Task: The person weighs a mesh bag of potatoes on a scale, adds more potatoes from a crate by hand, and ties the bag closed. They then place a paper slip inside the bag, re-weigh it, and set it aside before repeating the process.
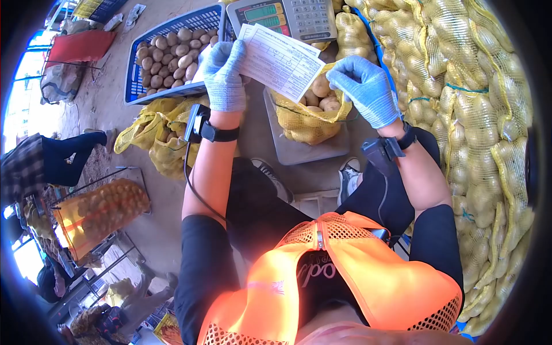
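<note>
In my gloved left hand [224, 75], a few printed paper slips [282, 60] are pinched between thumb and fingers and fan out to the right. My gloved right hand [365, 89] hovers just right of the slips, its thumb and fingers drawn together; whether anything is between them I cannot make out. Below the slips, an open yellow mesh bag [307, 123] with potatoes [329, 104] inside sits on the platform [307, 150] of a scale. Above the slips is the scale's display and keypad [310, 20].
A blue crate [133, 77] of potatoes stands at the upper left, with yellow mesh bags [167, 152] below it. Filled potato bags [468, 115] are stacked along the right. Another person [57, 158] is at the far left, near an orange mesh sack [103, 215].
</note>
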The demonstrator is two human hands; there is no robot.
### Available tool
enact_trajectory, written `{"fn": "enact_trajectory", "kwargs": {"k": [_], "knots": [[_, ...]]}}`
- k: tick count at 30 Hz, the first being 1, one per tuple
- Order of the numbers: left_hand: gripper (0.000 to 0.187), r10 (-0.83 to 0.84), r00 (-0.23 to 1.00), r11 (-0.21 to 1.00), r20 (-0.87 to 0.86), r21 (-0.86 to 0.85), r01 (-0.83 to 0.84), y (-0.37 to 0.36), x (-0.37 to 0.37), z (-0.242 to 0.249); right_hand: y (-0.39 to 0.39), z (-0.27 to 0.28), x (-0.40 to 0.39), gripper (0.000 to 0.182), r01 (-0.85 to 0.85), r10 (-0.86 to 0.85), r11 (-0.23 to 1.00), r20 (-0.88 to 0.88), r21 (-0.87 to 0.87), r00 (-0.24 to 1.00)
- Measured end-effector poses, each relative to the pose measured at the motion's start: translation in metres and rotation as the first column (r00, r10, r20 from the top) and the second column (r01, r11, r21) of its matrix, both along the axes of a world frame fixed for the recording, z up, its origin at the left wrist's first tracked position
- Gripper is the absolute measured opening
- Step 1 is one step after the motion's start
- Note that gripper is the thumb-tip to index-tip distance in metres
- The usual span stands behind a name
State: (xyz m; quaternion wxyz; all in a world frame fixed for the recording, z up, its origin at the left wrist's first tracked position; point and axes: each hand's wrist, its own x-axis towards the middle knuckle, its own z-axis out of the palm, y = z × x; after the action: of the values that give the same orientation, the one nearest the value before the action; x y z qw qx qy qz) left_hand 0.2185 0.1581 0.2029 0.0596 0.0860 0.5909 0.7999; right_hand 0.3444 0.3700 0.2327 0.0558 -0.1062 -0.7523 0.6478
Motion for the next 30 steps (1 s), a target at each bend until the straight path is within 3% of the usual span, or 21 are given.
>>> {"fn": "enact_trajectory", "kwargs": {"k": [1, 3, 6, 8, 9, 12, 15, 17, 19, 21, 23, 25, 26, 28, 30], "knots": [[0.019, -0.004, 1.0, 1.0, 0.003, 0.005, 0.004, 0.001, 0.001, 0.001, -0.001, -0.001, -0.002, 0.012, 0.004, -0.004, 1.0, 0.003, 0.005, 1.0], [0.018, -0.058, 0.998, 0.998, -0.013, 0.018, 0.058, 0.003, 0.002, 0.003, -0.005, -0.002, -0.006, 0.017, 0.054, -0.027, 0.973, -0.122, 0.226, 0.992], [0.018, -0.048, 0.997, 0.998, -0.053, -0.05, 0.045, 0.012, 0.01, 0.007, -0.003, -0.007, -0.005, 0.021, 0.036, -0.017, 0.977, -0.095, 0.211, 0.995], [0.018, -0.054, 0.998, 0.998, -0.031, 0.032, 0.055, 0.012, 0.008, 0.003, -0.003, -0.003, -0.007, 0.016, 0.039, -0.009, 0.953, -0.098, 0.302, 0.995], [0.018, -0.042, 0.999, 0.997, -0.026, 0.057, 0.043, 0.01, 0.004, 0.001, -0.006, 0.008, -0.004, 0.013, 0.034, -0.035, 0.987, 0.004, 0.155, 0.999], [0.017, 0.252, 0.966, 0.968, -0.051, 0.021, -0.251, -0.007, -0.03, -0.02, 0.009, -0.004, -0.007, 0.009, 0.2, -0.112, 0.906, -0.245, 0.373, 0.963], [0.013, 0.628, 0.761, 0.766, -0.166, -0.043, -0.641, -0.042, -0.09, -0.065, 0.009, -0.001, -0.007, 0.009, 0.345, -0.191, 0.837, -0.363, 0.425, 0.912], [0.005, 0.735, 0.678, 0.645, -0.001, -0.307, -0.7, -0.071, -0.115, -0.087, 0.011, -0.006, -0.004, 0.01, 0.272, -0.095, 0.88, -0.418, 0.389, 0.904], [0.004, 0.739, 0.631, 0.663, 0.235, -0.418, -0.621, -0.095, -0.135, -0.122, 0.009, 0.001, 0.0, 0.008, 0.071, 0.089, 0.911, -0.361, 0.406, 0.928], [0.007, 0.549, 0.716, 0.815, 0.431, -0.464, -0.346, -0.129, -0.15, -0.176, 0.009, 0.004, 0.005, 0.007, -0.078, 0.211, 0.898, -0.27, 0.433, 0.94], [0.014, 0.615, 0.602, 0.788, 0.509, -0.398, -0.469, -0.107, -0.131, -0.151, 0.018, -0.002, 0.006, 0.009, -0.179, 0.374, 0.736, -0.171, 0.653, 0.912], [0.026, 0.61, 0.643, 0.784, 0.462, -0.469, -0.406, -0.096, -0.129, -0.132, 0.02, -0.015, 0.008, 0.008, -0.245, 0.418, 0.558, -0.013, 0.793, 0.908], [0.025, 0.589, 0.695, 0.794, 0.413, -0.455, -0.402, -0.09, -0.126, -0.126, 0.02, -0.023, 0.007, 0.008, -0.239, 0.409, 0.564, -0.016, 0.79, 0.913], [0.025, 0.51, 0.792, 0.831, 0.336, -0.428, -0.354, -0.081, -0.121, -0.115, 0.017, -0.035, 0.005, 0.008, -0.334, 0.474, 0.407, 0.116, 0.85, 0.873], [0.025, 0.386, 0.889, 0.879, 0.246, -0.389, -0.274, -0.071, -0.115, -0.109, 0.012, -0.032, 0.006, 0.008, -0.324, 0.389, 0.39, 0.165, 0.862, 0.906]]}}
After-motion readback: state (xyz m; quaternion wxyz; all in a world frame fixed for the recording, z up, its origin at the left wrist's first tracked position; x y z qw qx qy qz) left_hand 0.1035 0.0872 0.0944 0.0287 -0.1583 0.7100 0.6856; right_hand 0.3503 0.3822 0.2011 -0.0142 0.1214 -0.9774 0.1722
